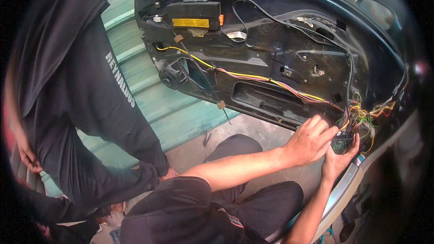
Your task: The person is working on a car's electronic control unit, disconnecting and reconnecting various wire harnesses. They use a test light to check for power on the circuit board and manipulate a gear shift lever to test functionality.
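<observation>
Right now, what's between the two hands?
Between the left hand and right hand is a green circuit board, with wires just above it in the head view.

Bright light glints on the black door (260,49); edges bend; all 4 corners fade dark.

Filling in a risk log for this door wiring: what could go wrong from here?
1. The wire tangle sits right above the green board in the right hand; a tug by either hand might loosen a wire.
2. The tangle mixes several colours, so wires could get confused.
3. The yellow wire runs exposed across the door and might snag.
</observation>
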### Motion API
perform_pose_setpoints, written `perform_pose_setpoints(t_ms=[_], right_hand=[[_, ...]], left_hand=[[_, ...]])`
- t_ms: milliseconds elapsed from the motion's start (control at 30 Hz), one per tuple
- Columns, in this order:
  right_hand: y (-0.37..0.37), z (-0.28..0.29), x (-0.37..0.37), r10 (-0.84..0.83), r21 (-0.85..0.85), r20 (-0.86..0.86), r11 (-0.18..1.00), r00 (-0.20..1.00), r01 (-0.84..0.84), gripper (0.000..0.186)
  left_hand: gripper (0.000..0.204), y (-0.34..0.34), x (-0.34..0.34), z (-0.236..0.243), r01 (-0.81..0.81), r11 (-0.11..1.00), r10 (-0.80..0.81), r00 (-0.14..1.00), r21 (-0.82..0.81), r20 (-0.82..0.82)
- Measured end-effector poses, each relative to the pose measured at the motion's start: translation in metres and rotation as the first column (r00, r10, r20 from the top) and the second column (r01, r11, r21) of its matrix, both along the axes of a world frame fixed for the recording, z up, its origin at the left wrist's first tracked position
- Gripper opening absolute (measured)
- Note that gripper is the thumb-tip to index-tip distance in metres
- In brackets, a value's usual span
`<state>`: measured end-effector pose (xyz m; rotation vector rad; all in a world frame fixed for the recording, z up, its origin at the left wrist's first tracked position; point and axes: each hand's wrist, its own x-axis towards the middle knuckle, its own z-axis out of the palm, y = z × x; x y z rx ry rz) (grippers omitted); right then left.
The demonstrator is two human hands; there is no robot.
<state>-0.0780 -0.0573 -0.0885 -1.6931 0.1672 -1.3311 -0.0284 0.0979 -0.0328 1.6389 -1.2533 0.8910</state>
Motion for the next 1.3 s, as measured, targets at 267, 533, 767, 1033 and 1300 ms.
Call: perform_pose_setpoints(t_ms=[267, 533, 767, 1033, 1300], right_hand=[[-0.005, 0.007, 0.0, -0.192, -0.145, -0.022, 0.972, 0.981, 0.187, 0.109], [-0.006, 0.003, -0.003, -0.068, 0.079, -0.096, 0.994, 0.993, 0.075, 0.115], [-0.006, 0.0, -0.003, -0.127, 0.037, -0.129, 0.99, 0.984, 0.133, 0.108], [-0.005, 0.001, 0.002, -0.197, -0.107, -0.038, 0.976, 0.98, 0.192, 0.108], [-0.017, 0.007, -0.007, -0.354, -0.346, -0.069, 0.885, 0.933, 0.31, 0.095]], left_hand=[[0.029, -0.027, 0.014, 0.019, -0.012, 0.999, 0.01, 0.998, 0.031, 0.064], [0.031, -0.033, 0.011, 0.016, -0.087, 0.984, 0.078, 0.995, 0.157, 0.064], [0.044, -0.045, 0.003, 0.021, -0.099, 0.918, 0.136, 0.988, 0.383, -0.071], [0.04, -0.063, 0.017, 0.03, -0.17, 0.961, 0.144, 0.981, 0.22, 0.131], [0.024, -0.099, 0.023, 0.029, -0.404, 0.842, 0.374, 0.915, 0.357, 0.153]])
